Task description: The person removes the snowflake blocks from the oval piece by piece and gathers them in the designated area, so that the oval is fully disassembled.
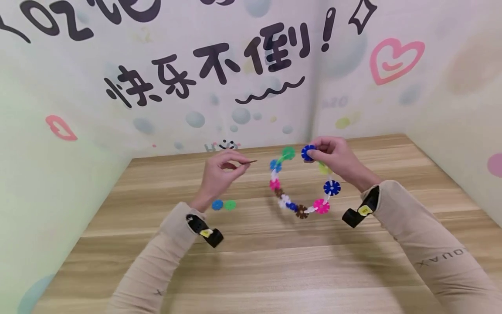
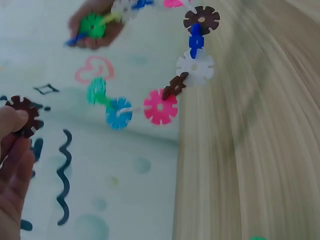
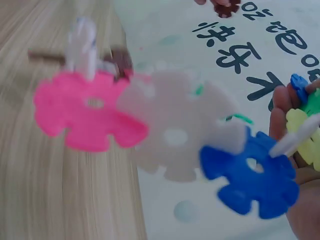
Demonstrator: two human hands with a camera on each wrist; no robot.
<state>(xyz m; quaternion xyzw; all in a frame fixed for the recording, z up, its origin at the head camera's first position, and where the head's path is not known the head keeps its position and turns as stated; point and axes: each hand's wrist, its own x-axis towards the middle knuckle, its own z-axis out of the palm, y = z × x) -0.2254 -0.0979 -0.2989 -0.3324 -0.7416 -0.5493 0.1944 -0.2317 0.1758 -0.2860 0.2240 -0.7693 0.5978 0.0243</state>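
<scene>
A person's left hand (image 1: 224, 171) is pinching a brown disc (image 2: 33, 121) between thumb and fingers, its thin edge facing the head camera, while the right hand (image 1: 333, 155) is gripping one end of a chain of coloured slotted discs (image 1: 291, 206). A dark blue disc (image 1: 306, 155) is showing at the right thumb; a green disc (image 3: 311, 104) and a yellow disc (image 3: 314, 152) are crowding those fingers in the right wrist view. The chain is curving into a ring with a gap at the top, its free green end (image 1: 288, 152) standing apart from the right hand. Open room is separating the brown disc from the chain. A loose blue disc (image 1: 217, 205) and a loose green disc (image 1: 230, 205) are lying side by side on the wooden table (image 1: 255, 270), well in from its left edge. The table's back edge is running along a printed backdrop (image 1: 219, 48) behind the hands, with a broader stretch of wood spreading between the beige sleeves (image 1: 149, 270).
</scene>
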